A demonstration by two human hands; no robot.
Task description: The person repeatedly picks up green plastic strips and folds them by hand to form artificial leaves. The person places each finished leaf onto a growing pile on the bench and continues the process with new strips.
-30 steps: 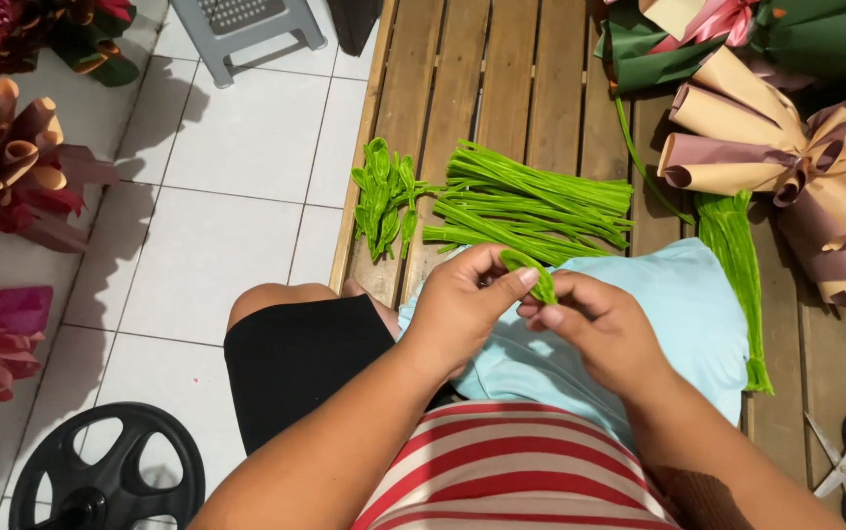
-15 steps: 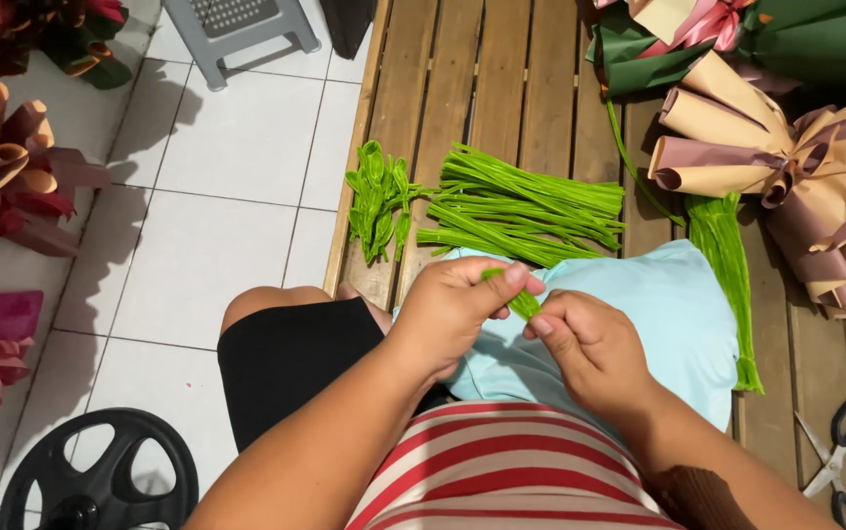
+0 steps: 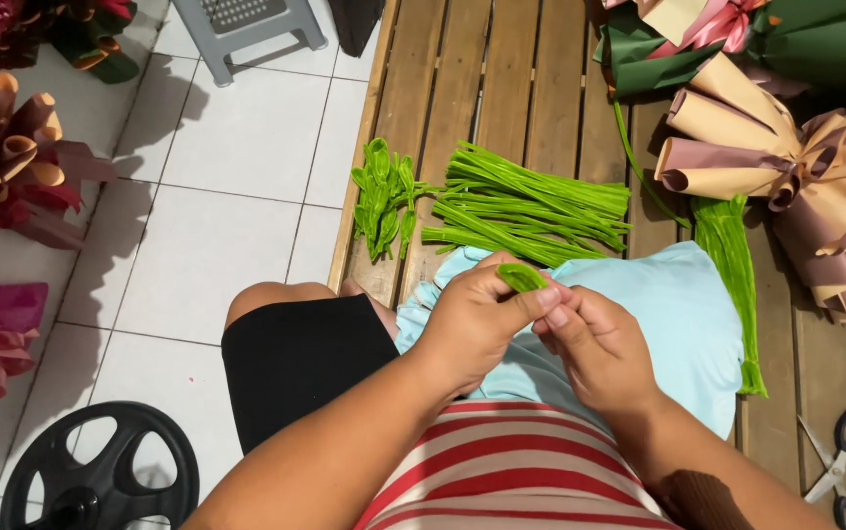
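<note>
Closest in, striped shirt [image 3: 511, 471] and black shorts [image 3: 300, 358], seated, with a pale blue cloth [image 3: 683, 324] spread over the lap, probably as a working surface kept within easy reach. Above the cloth, both hands together: left hand [image 3: 477, 319] with thumb and forefinger clamped on a small green loop [image 3: 521, 276], folded end held up toward the eye, likely so the bend can be seen while shaped. Right hand [image 3: 595, 344] pressed up beside it, fingers [image 3: 558, 316] closed together against the lower part of the loop, steadying it; exact pinch point hidden by the left thumb.

Just beyond the knees, on the slatted wooden desk [image 3: 531, 88], a bundle of straight green strips [image 3: 531, 206] laid parallel, seemingly as stock to draw from. Left of that, near the desk edge, a small heap of looped pieces [image 3: 384, 196] of the same green, kept apart from the straight ones. To the right, a second narrow green bundle [image 3: 732, 265] running lengthwise beside the cloth. Scissors [image 3: 840, 456] at the right edge, near the right arm.

Farther off, paper-wrapped bouquets [image 3: 776, 157] in tan, mauve and dark green at the desk's far corner. On the tiled floor [image 3: 227, 177] to the left, more bouquets [image 3: 11, 157], a grey stool [image 3: 246, 25], and a black wheel-like object [image 3: 99, 471].
</note>
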